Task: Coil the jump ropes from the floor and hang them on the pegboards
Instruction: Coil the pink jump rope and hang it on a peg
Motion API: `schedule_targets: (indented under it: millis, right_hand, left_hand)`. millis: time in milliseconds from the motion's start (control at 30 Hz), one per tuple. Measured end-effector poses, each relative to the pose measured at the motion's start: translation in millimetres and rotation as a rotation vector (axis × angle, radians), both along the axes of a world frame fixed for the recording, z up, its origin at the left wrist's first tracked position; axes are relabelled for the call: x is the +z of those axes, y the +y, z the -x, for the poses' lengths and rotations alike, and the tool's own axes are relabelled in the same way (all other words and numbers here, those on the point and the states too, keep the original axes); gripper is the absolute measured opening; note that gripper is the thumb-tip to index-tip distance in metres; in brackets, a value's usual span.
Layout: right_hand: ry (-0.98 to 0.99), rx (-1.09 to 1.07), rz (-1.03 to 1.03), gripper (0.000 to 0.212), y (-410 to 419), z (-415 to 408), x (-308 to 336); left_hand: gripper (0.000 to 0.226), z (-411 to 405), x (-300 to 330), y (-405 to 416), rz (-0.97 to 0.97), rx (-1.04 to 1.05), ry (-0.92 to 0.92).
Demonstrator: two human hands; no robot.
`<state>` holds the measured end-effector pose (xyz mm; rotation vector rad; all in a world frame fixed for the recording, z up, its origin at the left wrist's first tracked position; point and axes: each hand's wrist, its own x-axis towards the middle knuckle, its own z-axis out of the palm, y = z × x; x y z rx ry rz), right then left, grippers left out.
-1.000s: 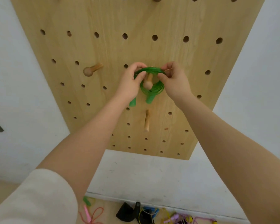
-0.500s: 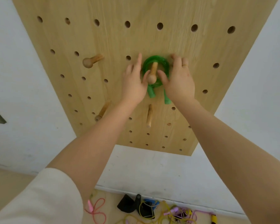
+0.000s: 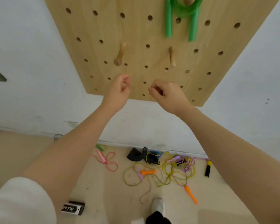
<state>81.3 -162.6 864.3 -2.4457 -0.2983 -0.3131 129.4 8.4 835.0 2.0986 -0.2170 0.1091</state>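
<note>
White wall behind, wooden pegboard [image 3: 103, 28] up front. I see my left hand [image 3: 118, 92] and right hand [image 3: 166, 96] raised below it, fingers loosely curled, holding nothing. One green jump rope [image 3: 181, 15] hangs on a top peg; two bare pegs [image 3: 120, 54] lower, tangled ropes [image 3: 162, 168] on the floor.

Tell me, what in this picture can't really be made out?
- Green jump rope, head view: the top of its coil and its peg are cut off by the upper edge.
- Tangled ropes on the floor: too knotted to count.
- Black box near the sleeve: its lettering is blurred.
- Left hand and right hand: loosely curled, seemingly holding nothing.
</note>
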Motion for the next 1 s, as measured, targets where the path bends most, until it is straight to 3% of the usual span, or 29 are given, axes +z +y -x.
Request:
schedule_targets:
  millis: [200,300,500,700,767,1000]
  right_hand:
    - [0.530,0.116,0.199,0.018,38.5,-5.1,-137.1]
    - [0.687,0.095,0.288,0.019,44.5,-14.2,-228.7]
    - [0.942,0.202,0.566,0.016,65.4,-27.3,-444.1]
    - [0.981,0.284,0.640,0.037,113.3,-34.8,-652.5]
    - [0.977,0.304,0.575,0.048,137.4,-46.1,-705.0]
    - [0.686,0.345,0.266,0.048,222.9,-93.5,-845.5]
  left_hand:
    - [0.021,36.8,-152.8,64.3,-0.005,0.093,0.382]
    - [0.017,45.3,-241.3,80.9,0.011,0.162,0.520]
    - [0.024,58.3,-422.4,114.5,-0.150,0.176,0.645]
    - [0.033,51.6,-606.4,164.2,-0.154,0.356,0.777]
    - [0.035,44.5,-661.9,180.9,-0.185,0.394,0.798]
    - [0.032,2.8,-794.7,211.9,-0.183,0.498,0.722]
